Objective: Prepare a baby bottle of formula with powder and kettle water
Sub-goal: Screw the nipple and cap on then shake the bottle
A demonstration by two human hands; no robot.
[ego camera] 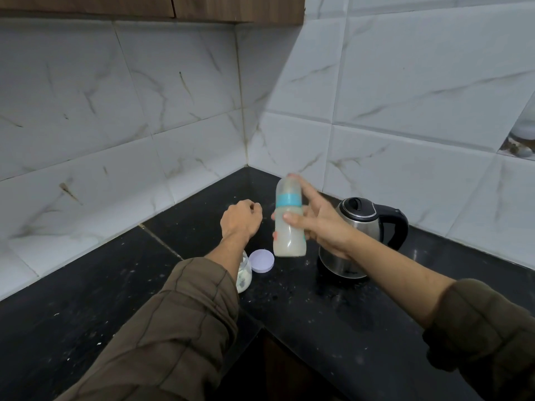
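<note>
Looking for print first, I get little: the baby bottle [289, 224] carries a small orange mark low on its side, blurred past reading, and the marking low on the kettle [360, 227] is too small to make out. My right hand [324, 230] grips the bottle upright above the counter, thumb across its front and forefinger stretched up to the cap. A teal ring bands the bottle and pale, milky liquid fills its body. My left hand [240, 219] hangs just left of the bottle, apart from it, its back to the camera and its fingers curled in with nothing visible in them.

The countertop [318, 311] is black speckled stone running into a corner of white marble-veined tiles [173, 96], with wooden cabinets [231, 7] overhead. The steel kettle stands behind my right wrist, which covers part of it. A lilac lid [262, 261] lies flat beside a glass jar [244, 276] of white powder, which is half hidden under my left sleeve [188, 314].
</note>
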